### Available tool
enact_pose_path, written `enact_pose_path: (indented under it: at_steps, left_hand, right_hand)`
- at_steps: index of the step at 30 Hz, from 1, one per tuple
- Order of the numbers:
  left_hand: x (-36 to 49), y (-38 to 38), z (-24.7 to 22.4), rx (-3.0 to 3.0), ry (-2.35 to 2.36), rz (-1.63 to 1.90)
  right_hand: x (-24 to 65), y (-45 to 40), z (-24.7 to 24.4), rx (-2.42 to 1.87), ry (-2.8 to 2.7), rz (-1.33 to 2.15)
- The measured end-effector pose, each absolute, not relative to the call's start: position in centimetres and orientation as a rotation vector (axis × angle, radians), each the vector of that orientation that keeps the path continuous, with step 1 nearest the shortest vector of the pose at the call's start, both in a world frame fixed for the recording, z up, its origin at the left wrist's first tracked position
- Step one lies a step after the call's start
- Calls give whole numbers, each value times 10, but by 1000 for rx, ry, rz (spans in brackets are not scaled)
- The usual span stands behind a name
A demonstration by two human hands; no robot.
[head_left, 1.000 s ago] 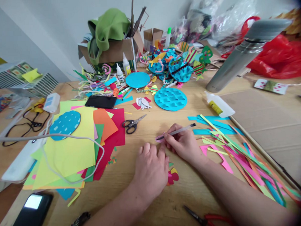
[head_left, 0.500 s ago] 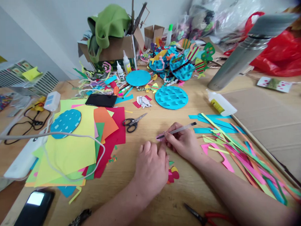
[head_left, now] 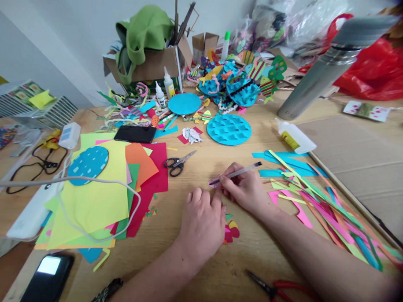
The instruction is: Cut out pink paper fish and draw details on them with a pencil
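Note:
My right hand (head_left: 241, 187) is closed around a slim pen (head_left: 237, 172), its tip down on a small pinkish-purple paper piece (head_left: 212, 183). My left hand (head_left: 204, 219) lies palm down on the table beside it, fingers bent, the index fingertip near that piece; nothing shows in its grasp. Small red, pink and yellow paper shapes (head_left: 233, 231) lie just right of the left hand, partly hidden by it. Black-handled scissors (head_left: 177, 164) rest on the wood beyond the left hand.
Coloured sheets (head_left: 97, 203) and a cable lie left. Paper strips (head_left: 325, 204), a glue bottle (head_left: 295, 136) and a steel flask (head_left: 321, 76) are at the right. Red-handled scissors (head_left: 275, 291) lie near the front. Blue discs (head_left: 229, 129) sit farther back. Someone's forearm shows at the left edge.

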State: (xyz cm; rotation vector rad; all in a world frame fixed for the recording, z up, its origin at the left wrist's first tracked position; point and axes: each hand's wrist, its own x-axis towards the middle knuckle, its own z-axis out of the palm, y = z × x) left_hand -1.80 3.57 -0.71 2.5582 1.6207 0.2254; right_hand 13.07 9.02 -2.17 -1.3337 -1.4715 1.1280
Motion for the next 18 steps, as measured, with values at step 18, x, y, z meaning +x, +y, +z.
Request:
enact_pose_path:
  at_steps: [18]
  left_hand:
    - [-18, 36, -6, 2576, 1616, 214]
  right_hand:
    - [131, 90, -22, -1341, -1429, 1137]
